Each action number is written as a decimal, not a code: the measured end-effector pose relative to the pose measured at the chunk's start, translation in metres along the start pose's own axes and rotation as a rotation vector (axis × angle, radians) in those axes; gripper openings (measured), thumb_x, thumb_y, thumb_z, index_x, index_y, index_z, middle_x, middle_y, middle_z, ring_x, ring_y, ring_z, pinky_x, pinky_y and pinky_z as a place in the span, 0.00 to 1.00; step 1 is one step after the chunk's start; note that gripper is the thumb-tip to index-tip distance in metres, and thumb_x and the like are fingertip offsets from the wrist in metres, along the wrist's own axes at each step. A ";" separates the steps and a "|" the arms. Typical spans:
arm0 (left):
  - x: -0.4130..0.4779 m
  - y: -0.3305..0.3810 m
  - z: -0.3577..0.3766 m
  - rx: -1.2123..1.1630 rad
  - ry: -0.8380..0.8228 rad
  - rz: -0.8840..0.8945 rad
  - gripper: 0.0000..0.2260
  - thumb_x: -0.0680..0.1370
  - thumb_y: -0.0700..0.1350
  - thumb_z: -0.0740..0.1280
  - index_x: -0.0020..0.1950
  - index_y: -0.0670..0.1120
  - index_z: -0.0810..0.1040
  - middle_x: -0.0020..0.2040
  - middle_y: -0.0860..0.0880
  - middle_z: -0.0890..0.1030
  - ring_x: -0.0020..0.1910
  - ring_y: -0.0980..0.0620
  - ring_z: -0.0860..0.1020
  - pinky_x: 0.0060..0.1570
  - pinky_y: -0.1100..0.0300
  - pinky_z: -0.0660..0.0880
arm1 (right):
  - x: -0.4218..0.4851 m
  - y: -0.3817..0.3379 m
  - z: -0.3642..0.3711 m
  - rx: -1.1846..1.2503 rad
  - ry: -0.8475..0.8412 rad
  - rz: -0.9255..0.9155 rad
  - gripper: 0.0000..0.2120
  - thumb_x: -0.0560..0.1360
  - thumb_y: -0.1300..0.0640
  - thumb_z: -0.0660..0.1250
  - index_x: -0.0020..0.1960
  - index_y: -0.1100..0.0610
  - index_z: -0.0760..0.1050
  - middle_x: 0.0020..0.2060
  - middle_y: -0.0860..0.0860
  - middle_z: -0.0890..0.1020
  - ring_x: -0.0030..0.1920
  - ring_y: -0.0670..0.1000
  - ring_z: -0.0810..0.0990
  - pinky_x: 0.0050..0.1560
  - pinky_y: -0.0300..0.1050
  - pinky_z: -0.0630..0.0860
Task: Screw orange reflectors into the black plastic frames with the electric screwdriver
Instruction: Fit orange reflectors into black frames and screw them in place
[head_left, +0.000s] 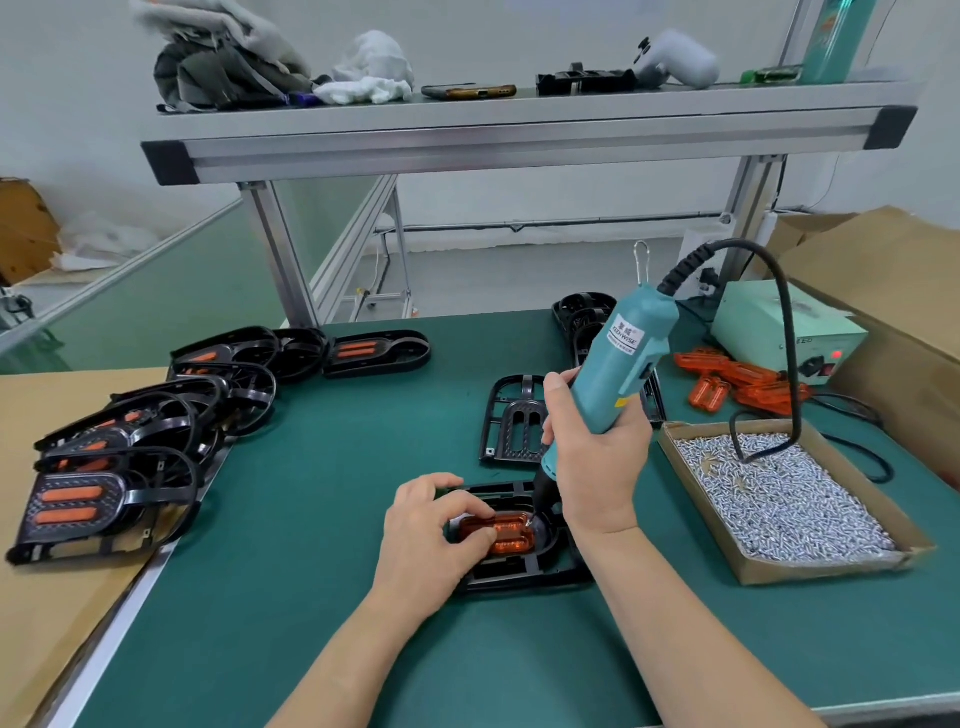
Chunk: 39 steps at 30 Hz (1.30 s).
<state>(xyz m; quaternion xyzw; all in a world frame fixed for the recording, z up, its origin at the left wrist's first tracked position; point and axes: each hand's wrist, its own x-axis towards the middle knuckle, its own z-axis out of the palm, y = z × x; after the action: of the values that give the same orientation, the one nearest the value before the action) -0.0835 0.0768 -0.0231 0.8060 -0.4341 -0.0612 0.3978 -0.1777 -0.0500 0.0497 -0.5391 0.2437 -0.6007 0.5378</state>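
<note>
Presently we record one head view, looking down on a green tabletop. The right grip is a bare hand wrapped closed around the lower body of the teal electric screwdriver, with the thumb laid up along its barrel. The tool is tilted, its top leaning away and to the right, and its black cable arches over to the right. The bit tip meets the right end of the orange reflector, where a small screw appears to sit; this detail is too small to confirm.

The left grip, also a bare hand, has curled fingers and thumb pinching the left end of that reflector. The reflector sits in the rounded opening of a black plastic frame, which lies flat on the tabletop near its front edge, between the two forearms.

Just behind the right grip lies an empty frame. To the right stands a cardboard tray filled with silver screws. Beyond it we note a heap of loose reflectors beside a pale green power unit showing a red light. At far left, fitted frames lie overlapping in a row, partly on brown cardboard.
</note>
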 end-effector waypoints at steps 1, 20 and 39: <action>0.000 0.000 0.000 -0.003 0.000 -0.002 0.08 0.71 0.47 0.77 0.45 0.59 0.85 0.58 0.55 0.75 0.63 0.54 0.68 0.65 0.55 0.63 | 0.000 0.002 0.000 -0.018 -0.010 -0.007 0.08 0.73 0.55 0.73 0.40 0.45 0.77 0.31 0.50 0.78 0.29 0.54 0.76 0.33 0.50 0.76; 0.000 -0.001 0.003 -0.008 -0.004 -0.043 0.07 0.71 0.47 0.77 0.44 0.59 0.84 0.55 0.62 0.72 0.59 0.56 0.70 0.62 0.57 0.63 | -0.004 0.018 0.010 -0.126 -0.173 -0.006 0.17 0.71 0.48 0.72 0.39 0.60 0.70 0.26 0.54 0.72 0.27 0.52 0.70 0.29 0.50 0.72; -0.001 -0.001 0.000 -0.018 -0.026 -0.048 0.11 0.71 0.47 0.77 0.41 0.65 0.81 0.55 0.66 0.72 0.59 0.57 0.70 0.63 0.56 0.64 | 0.065 -0.014 -0.036 0.072 -0.039 0.197 0.15 0.77 0.42 0.66 0.52 0.51 0.66 0.32 0.50 0.77 0.26 0.48 0.74 0.27 0.43 0.73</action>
<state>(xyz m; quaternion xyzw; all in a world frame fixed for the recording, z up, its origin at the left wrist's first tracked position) -0.0835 0.0775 -0.0240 0.8116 -0.4192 -0.0853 0.3977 -0.2052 -0.1155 0.0759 -0.5042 0.2633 -0.5427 0.6180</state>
